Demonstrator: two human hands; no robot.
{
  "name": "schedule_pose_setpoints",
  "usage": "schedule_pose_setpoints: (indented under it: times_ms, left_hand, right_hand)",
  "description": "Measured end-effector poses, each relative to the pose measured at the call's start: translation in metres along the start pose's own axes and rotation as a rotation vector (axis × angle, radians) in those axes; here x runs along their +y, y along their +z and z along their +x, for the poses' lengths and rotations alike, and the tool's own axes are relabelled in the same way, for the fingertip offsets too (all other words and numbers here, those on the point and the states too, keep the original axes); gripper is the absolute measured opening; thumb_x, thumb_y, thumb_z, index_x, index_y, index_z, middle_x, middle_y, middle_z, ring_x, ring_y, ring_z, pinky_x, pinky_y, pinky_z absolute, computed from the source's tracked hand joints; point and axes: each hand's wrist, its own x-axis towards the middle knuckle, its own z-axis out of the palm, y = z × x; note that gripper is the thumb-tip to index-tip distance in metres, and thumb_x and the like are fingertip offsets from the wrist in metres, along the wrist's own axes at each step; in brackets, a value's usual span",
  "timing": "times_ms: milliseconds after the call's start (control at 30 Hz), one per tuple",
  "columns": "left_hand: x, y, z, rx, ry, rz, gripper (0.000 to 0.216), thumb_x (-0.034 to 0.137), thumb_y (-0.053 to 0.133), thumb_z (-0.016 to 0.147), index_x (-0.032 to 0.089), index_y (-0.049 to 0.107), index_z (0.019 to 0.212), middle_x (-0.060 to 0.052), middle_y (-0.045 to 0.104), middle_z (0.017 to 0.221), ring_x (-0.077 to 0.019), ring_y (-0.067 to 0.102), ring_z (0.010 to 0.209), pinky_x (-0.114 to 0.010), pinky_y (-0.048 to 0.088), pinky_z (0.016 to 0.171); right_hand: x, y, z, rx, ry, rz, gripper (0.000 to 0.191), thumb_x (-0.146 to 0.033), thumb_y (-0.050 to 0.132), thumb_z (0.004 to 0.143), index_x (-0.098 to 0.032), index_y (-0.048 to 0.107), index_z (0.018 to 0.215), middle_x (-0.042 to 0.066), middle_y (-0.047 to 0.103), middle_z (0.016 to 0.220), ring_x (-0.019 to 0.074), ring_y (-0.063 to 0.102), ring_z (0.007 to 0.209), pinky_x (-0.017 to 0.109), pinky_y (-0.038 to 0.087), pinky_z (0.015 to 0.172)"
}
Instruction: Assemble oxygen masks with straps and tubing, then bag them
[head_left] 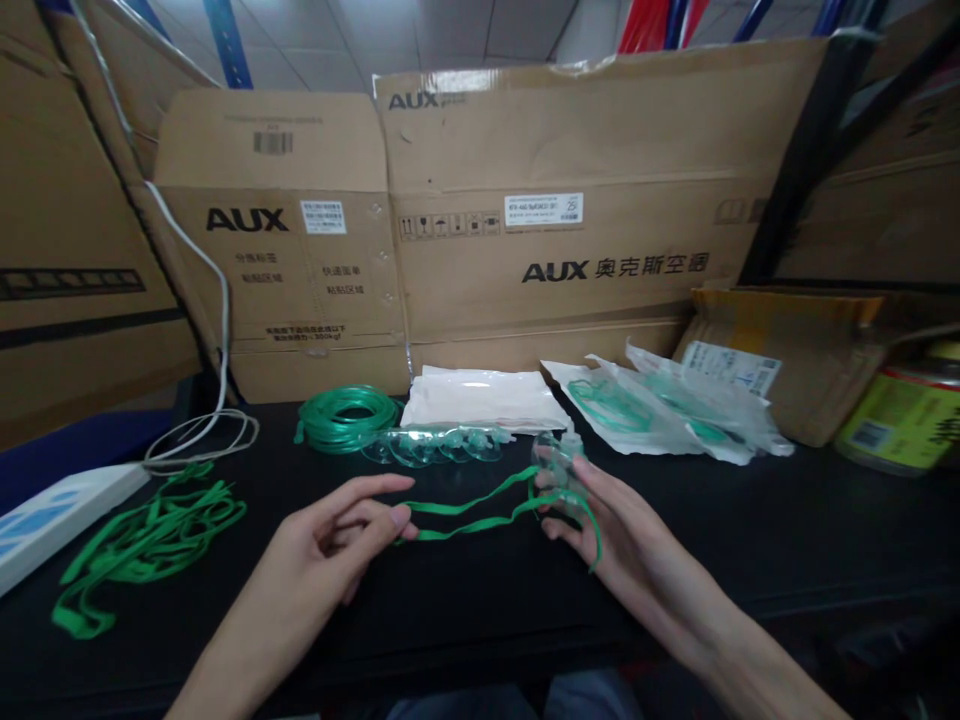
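Head cam shows our left hand [341,540] pinched closed, thumb to fingers, on a green strap [480,524]. Our right hand [619,520] is half curled, fingers gripping a clear mask [555,458]. Strap's stretched between both hands, one end dangling by our right palm. Messy pile of straps [150,540] left of our left hand; beyond it on the desk [465,620], coiled green tubing [349,418].

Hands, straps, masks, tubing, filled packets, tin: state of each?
left hand: pinching strap
right hand: holding mask
strap: spanning both hands, wavy
mask: held
spare straps: tangled heap
other masks: nested in a row
tubing: coiled
filled packets: overlapping
tin: upright
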Motion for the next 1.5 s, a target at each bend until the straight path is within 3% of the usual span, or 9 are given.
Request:
schedule_pose_setpoints:
  times_ms: [133,267,367,533,633,767,933,1167,1500]
  left_hand:
    - [0.003,0.009,-0.004,-0.016,0.053,0.177,0.045,0.057,0.070,0.078,0.022,0.079,0.106,-0.003,0.074,0.072,-0.0156,0.060,0.057,-0.022,0.048,0.053]
    - [0.003,0.013,-0.008,-0.050,0.208,0.300,0.031,0.049,0.065,0.086,0.030,0.079,0.107,-0.001,0.079,0.094,-0.0211,0.072,0.085,-0.025,0.056,0.075]
    - [0.005,0.009,-0.010,0.007,0.325,0.441,0.026,0.044,0.061,0.092,0.033,0.078,0.108,0.000,0.076,0.110,-0.0200,0.071,0.096,-0.025,0.055,0.085]
    - [0.026,-0.026,0.010,0.249,0.409,0.687,0.032,0.043,0.050,0.096,0.027,0.078,0.103,-0.002,0.075,0.112,-0.0219,0.069,0.103,-0.029,0.052,0.092]
    - [0.041,-0.052,0.047,0.335,0.371,0.875,0.039,0.043,0.044,0.098,0.022,0.075,0.109,-0.006,0.075,0.115,-0.0263,0.068,0.106,-0.035,0.050,0.094]
    - [0.044,-0.067,0.113,0.210,0.233,1.047,0.037,0.037,0.046,0.096,0.022,0.075,0.114,-0.009,0.076,0.114,-0.0278,0.068,0.109,-0.034,0.048,0.094]
    - [0.021,-0.060,0.165,0.040,0.113,1.097,0.036,0.052,0.060,0.084,0.024,0.081,0.091,-0.010,0.080,0.093,-0.0294,0.074,0.095,-0.031,0.051,0.080]
    - [-0.001,-0.055,0.176,-0.053,0.041,1.164,0.034,0.051,0.070,0.073,0.025,0.081,0.093,-0.010,0.080,0.102,-0.0309,0.072,0.102,-0.032,0.051,0.086]
    - [0.001,-0.058,0.173,-0.002,0.057,1.190,0.026,0.036,0.064,0.078,0.025,0.079,0.096,-0.007,0.079,0.097,-0.0287,0.072,0.096,-0.030,0.051,0.082]
  right_hand:
    - [-0.001,0.004,-0.002,-0.061,-0.031,-0.141,0.020,-0.038,0.073,0.087,-0.019,0.075,0.092,0.003,0.067,0.092,0.0154,0.060,0.086,0.024,0.050,0.074]
    - [-0.008,0.009,-0.001,-0.085,-0.040,-0.278,0.028,-0.044,0.068,0.091,-0.024,0.073,0.109,0.005,0.071,0.113,0.0223,0.061,0.111,0.036,0.043,0.105]
    - [-0.016,0.012,0.010,-0.151,-0.044,-0.386,0.038,-0.048,0.067,0.090,-0.024,0.070,0.119,0.008,0.069,0.125,0.0273,0.059,0.123,0.045,0.035,0.114]
    - [-0.031,0.022,0.037,-0.365,0.042,-0.611,0.055,-0.053,0.070,0.086,-0.021,0.061,0.130,0.007,0.074,0.099,0.0264,0.068,0.102,0.045,0.048,0.101]
    - [-0.036,0.028,0.054,-0.529,0.010,-0.737,0.044,-0.051,0.071,0.085,-0.021,0.067,0.116,0.005,0.072,0.094,0.0237,0.069,0.089,0.040,0.054,0.088]
    - [-0.029,0.028,0.069,-0.597,-0.084,-0.741,0.035,-0.047,0.072,0.085,-0.021,0.069,0.109,0.006,0.072,0.103,0.0231,0.068,0.091,0.036,0.053,0.083]
    - [-0.011,0.019,0.070,-0.539,-0.007,-0.599,0.035,-0.049,0.075,0.082,-0.021,0.068,0.103,0.003,0.072,0.082,0.0207,0.068,0.074,0.032,0.051,0.068]
    - [-0.009,0.016,0.068,-0.589,-0.022,-0.557,0.036,-0.051,0.077,0.079,-0.021,0.067,0.096,0.001,0.070,0.077,0.0168,0.066,0.068,0.027,0.049,0.062]
    - [-0.008,0.013,0.068,-0.598,0.015,-0.548,0.041,-0.054,0.078,0.076,-0.019,0.066,0.096,0.000,0.069,0.080,0.0162,0.066,0.069,0.027,0.049,0.062]
